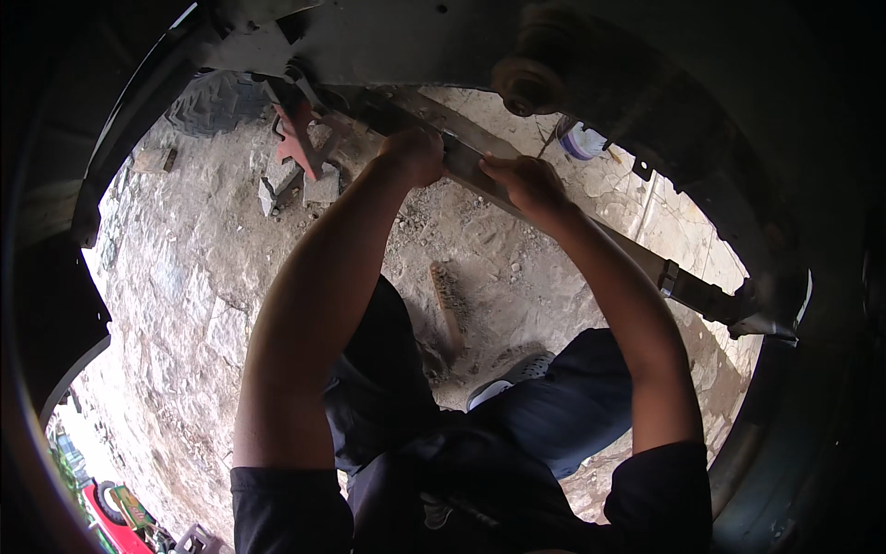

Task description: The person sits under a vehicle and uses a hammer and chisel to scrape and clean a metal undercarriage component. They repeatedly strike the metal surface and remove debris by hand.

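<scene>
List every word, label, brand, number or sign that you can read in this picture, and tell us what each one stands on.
No text here can be read.
White-and-purple bucket: coloured markings, too small and blurred to read.
Green object at lower left: yellowish marks, too blurred to tell if they are letters.
Dark clothing: a pale mark on the front, not legible.

Left hand (415,155) and right hand (531,186) are at a slanting bar (604,235), a bucket (581,141) beyond it. A brush (447,307) lies below on the ground (198,240); at left, a stand (294,138) is beside blocks (321,187), near a tyre (217,102).
</scene>
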### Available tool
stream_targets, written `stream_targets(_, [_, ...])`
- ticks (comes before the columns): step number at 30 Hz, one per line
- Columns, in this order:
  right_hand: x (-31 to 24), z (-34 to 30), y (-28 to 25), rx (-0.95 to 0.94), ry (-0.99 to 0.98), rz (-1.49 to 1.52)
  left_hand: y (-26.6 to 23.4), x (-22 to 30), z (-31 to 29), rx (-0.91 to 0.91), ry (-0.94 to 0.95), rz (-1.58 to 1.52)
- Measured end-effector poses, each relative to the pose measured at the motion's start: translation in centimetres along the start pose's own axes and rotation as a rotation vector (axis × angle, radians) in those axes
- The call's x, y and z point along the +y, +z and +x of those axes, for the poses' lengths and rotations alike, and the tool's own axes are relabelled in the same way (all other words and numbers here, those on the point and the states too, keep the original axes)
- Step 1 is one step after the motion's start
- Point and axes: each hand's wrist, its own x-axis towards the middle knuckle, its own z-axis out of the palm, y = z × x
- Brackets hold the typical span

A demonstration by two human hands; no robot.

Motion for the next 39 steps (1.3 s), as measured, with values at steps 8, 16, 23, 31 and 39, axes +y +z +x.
stream_targets(8, [-0.2,-1.3,-1.2,-0.07,0.041,0.055,0.5,-2.5,0.6,-0.063,-0.046,-0.033])
stream_targets(16, [3.9,-8.5,-4.3,-0.188,0.131,-0.03,0.3,-1.4,1.4,-0.083,-0.117,-0.067])
stream_targets(23, [0.5,-1.7,0.0,0.023,-0.038,-0.011,0.1,-1.4,1.1,-0.107,-0.095,-0.112])
stream_targets(31, [-1.6,0.8,1.3,-0.003,0.022,0.075,-0.1,-1.5,0.8,-0.084,-0.146,-0.12])
stream_targets(39, [1.6,-8.2,-2.9,-0.192,0.05,-0.025,1.0,-1.4,1.7,0.027,-0.071,-0.113])
